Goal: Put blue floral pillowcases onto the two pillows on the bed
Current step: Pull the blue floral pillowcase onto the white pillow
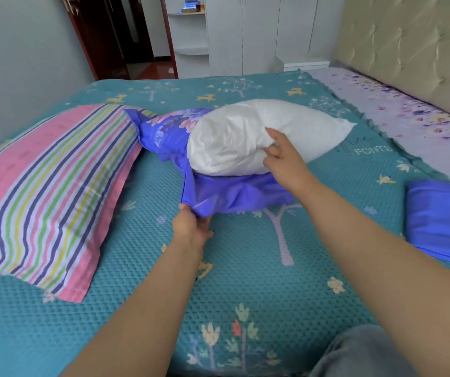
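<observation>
Pillow (pixel 270 131), white, lies mid-bed, long axis left-to-right, its left end just inside the blue floral pillowcase (pixel 226 194); left hand (pixel 191 224) pinches the case's near hem; right hand (pixel 283 159), nearer the pillow, grips its near side; 1 push leftward seems due.
</observation>
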Action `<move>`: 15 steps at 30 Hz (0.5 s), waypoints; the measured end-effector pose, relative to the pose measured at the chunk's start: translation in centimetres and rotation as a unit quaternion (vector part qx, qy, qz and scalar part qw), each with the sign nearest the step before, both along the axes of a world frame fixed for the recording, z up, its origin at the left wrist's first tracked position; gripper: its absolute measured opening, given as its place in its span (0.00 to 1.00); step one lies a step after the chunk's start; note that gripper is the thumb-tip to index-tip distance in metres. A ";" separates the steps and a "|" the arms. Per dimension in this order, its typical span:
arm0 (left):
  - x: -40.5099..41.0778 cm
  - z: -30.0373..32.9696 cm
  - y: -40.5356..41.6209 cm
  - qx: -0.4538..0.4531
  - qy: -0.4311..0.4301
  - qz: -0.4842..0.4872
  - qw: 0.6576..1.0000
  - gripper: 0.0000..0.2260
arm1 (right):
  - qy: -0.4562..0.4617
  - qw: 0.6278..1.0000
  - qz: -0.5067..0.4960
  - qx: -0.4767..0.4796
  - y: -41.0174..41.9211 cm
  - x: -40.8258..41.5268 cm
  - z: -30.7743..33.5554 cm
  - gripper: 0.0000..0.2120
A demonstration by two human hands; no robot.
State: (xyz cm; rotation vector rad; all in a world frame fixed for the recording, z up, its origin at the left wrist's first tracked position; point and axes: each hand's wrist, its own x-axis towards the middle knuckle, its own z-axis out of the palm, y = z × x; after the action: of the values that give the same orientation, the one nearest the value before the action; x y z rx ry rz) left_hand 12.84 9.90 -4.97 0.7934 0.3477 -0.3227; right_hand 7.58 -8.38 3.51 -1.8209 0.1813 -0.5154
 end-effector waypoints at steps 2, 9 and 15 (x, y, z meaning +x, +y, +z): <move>-0.2 0.4 1.5 0.022 -0.004 -0.005 1.000 0.17 | 0.017 0.999 0.031 -0.007 0.6 0.2 0.7 0.31; -1.8 -1.1 7.5 0.372 -0.043 -0.140 0.917 0.09 | 0.073 0.991 0.077 -0.082 4.4 -0.6 -1.5 0.30; -3.7 0.9 9.7 0.327 -0.009 -0.224 0.918 0.11 | 0.190 0.955 0.093 -0.206 6.5 -2.8 -6.8 0.25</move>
State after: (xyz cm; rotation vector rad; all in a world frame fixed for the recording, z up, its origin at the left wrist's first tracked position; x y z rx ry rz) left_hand 9.13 19.59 -4.06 1.5429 0.2506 -0.6443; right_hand 4.73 -1.92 -3.25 -2.3107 0.1683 -0.0608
